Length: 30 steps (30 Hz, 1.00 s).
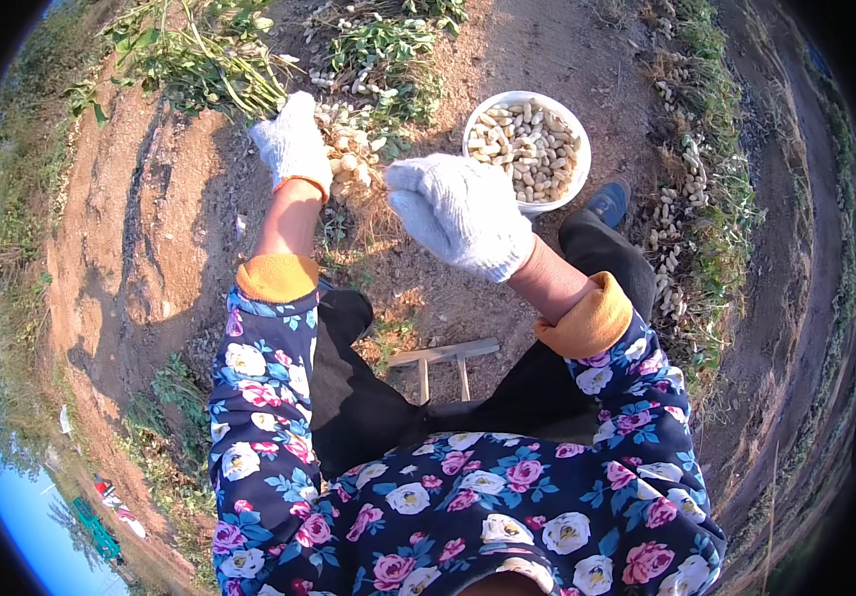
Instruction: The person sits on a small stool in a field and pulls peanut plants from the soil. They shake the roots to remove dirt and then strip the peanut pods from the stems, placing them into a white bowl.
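In a white knitted glove, my left hand [292, 142] is closed around the stems of an uprooted peanut plant [239, 81]. The leafy tops spread away to the far left, and the roots with pale peanut pods [349, 149] hang to the right of the glove. My right hand [461, 211], gloved too, is curled shut just right of those pods. Whatever its fingers hold, if anything, is hidden from this side. Beyond it stands a white bucket [584, 171] filled with loose peanuts [527, 144], its near-left rim partly covered by the glove.
More pulled peanut plants [383, 55] lie on the soil ahead. A row of them with pods [691, 199] runs along the right. Between my legs is a wooden stool [445, 353], and my shoe [608, 203] rests beside the bucket. Distant red and green objects [98, 526] show at lower left.
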Each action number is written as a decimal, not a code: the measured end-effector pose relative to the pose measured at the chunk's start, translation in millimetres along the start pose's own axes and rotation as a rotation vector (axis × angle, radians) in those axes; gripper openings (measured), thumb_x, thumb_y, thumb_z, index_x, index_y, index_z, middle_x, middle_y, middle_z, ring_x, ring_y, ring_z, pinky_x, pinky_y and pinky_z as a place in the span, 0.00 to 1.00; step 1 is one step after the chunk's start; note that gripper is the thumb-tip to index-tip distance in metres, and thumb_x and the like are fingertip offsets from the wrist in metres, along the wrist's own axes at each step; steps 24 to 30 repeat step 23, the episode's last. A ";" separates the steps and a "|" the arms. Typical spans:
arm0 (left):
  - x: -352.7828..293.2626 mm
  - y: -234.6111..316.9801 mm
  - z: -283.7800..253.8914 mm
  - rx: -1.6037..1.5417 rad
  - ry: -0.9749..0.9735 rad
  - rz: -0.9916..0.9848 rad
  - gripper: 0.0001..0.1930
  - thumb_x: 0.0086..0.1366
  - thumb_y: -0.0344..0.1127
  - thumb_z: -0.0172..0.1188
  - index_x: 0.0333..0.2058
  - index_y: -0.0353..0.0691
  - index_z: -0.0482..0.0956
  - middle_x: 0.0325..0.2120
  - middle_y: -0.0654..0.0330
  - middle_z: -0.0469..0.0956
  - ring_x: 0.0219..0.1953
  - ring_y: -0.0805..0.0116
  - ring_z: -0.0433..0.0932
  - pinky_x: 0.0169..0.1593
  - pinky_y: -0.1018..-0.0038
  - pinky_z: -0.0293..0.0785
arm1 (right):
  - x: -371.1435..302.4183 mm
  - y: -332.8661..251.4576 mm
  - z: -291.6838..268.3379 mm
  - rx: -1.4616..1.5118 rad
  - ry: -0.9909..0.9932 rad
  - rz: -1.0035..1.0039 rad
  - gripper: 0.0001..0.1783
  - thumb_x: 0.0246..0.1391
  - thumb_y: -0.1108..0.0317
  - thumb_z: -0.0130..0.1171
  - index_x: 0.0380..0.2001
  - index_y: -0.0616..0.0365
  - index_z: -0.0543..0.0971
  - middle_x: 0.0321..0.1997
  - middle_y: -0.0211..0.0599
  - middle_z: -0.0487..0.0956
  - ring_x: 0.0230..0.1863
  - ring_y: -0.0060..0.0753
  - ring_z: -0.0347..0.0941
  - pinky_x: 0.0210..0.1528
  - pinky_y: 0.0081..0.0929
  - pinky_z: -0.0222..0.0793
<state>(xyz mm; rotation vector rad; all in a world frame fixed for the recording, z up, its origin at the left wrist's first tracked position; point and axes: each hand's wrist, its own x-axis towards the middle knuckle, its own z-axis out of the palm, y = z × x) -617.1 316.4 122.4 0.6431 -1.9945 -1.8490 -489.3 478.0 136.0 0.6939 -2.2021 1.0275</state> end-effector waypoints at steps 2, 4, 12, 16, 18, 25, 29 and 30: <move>-11.7 30.6 -2.7 -0.061 -0.104 -0.252 0.29 0.52 0.37 0.64 0.51 0.33 0.66 0.45 0.53 0.74 0.44 0.63 0.73 0.51 0.66 0.68 | 2.2 23.9 -18.1 0.018 0.049 0.236 0.10 0.53 0.65 0.59 0.38 0.54 0.74 0.27 0.37 0.77 0.29 0.42 0.77 0.29 0.33 0.73; 15.0 -4.6 -4.0 -0.010 -0.074 0.062 0.24 0.53 0.40 0.65 0.47 0.34 0.72 0.37 0.54 0.76 0.31 0.66 0.77 0.23 0.72 0.75 | 0.6 48.3 -30.5 -0.557 -0.099 0.226 0.18 0.53 0.54 0.59 0.42 0.53 0.74 0.29 0.41 0.77 0.31 0.46 0.77 0.34 0.39 0.73; -9.9 -10.1 10.5 -0.139 -0.300 -0.199 0.15 0.59 0.41 0.61 0.42 0.40 0.76 0.32 0.63 0.78 0.30 0.71 0.77 0.29 0.75 0.74 | 2.4 15.8 5.5 -0.147 -0.178 0.226 0.25 0.48 0.49 0.61 0.46 0.49 0.74 0.35 0.43 0.77 0.37 0.46 0.76 0.38 0.41 0.72; -19.5 -13.8 13.0 -0.103 -0.319 -0.248 0.14 0.59 0.40 0.61 0.42 0.41 0.78 0.33 0.63 0.79 0.30 0.70 0.76 0.33 0.75 0.74 | 6.7 22.1 24.1 -0.054 -0.294 0.298 0.19 0.49 0.52 0.60 0.41 0.48 0.74 0.33 0.43 0.78 0.36 0.47 0.77 0.36 0.43 0.72; -4.3 -42.5 16.7 -0.127 -0.301 -0.150 0.13 0.59 0.39 0.62 0.41 0.41 0.78 0.32 0.63 0.78 0.28 0.70 0.76 0.31 0.75 0.73 | 10.5 21.8 28.0 0.021 -0.364 0.310 0.15 0.52 0.52 0.57 0.34 0.50 0.72 0.29 0.44 0.79 0.32 0.49 0.78 0.31 0.44 0.72; -13.6 -22.7 16.7 -0.137 -0.326 -0.194 0.13 0.58 0.36 0.62 0.39 0.38 0.79 0.32 0.61 0.79 0.30 0.70 0.77 0.34 0.73 0.75 | 13.0 16.5 24.3 -0.179 -0.420 0.284 0.11 0.56 0.56 0.54 0.30 0.51 0.72 0.21 0.39 0.78 0.21 0.46 0.77 0.22 0.41 0.71; -13.6 -22.7 16.7 -0.137 -0.326 -0.194 0.13 0.58 0.36 0.62 0.39 0.38 0.79 0.32 0.61 0.79 0.30 0.70 0.77 0.34 0.73 0.75 | 13.0 16.5 24.3 -0.179 -0.420 0.284 0.11 0.56 0.56 0.54 0.30 0.51 0.72 0.21 0.39 0.78 0.21 0.46 0.77 0.22 0.41 0.71; -13.6 -22.7 16.7 -0.137 -0.326 -0.194 0.13 0.58 0.36 0.62 0.39 0.38 0.79 0.32 0.61 0.79 0.30 0.70 0.77 0.34 0.73 0.75 | 13.0 16.5 24.3 -0.179 -0.420 0.284 0.11 0.56 0.56 0.54 0.30 0.51 0.72 0.21 0.39 0.78 0.21 0.46 0.77 0.22 0.41 0.71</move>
